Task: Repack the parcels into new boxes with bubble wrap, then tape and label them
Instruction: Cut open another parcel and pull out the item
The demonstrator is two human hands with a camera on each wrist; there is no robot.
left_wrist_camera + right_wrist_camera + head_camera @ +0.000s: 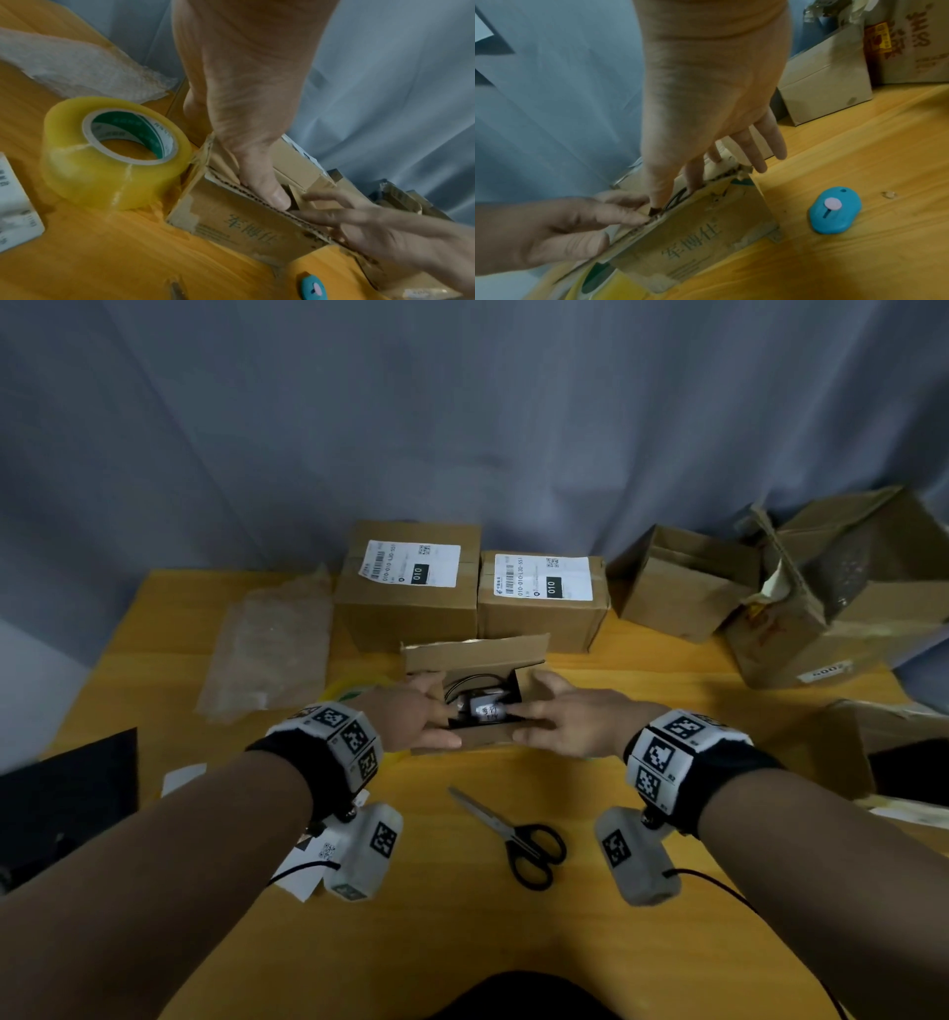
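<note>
left hand (418,711): centre frame, forearm extended, fingers loosely spread | right hand (567,719): mirrored just right, fingers straight, fanned

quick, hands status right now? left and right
left hand: open, thumb inside the open box, over its near wall.
right hand: open, fingers straight, reaching into the same box.
</note>
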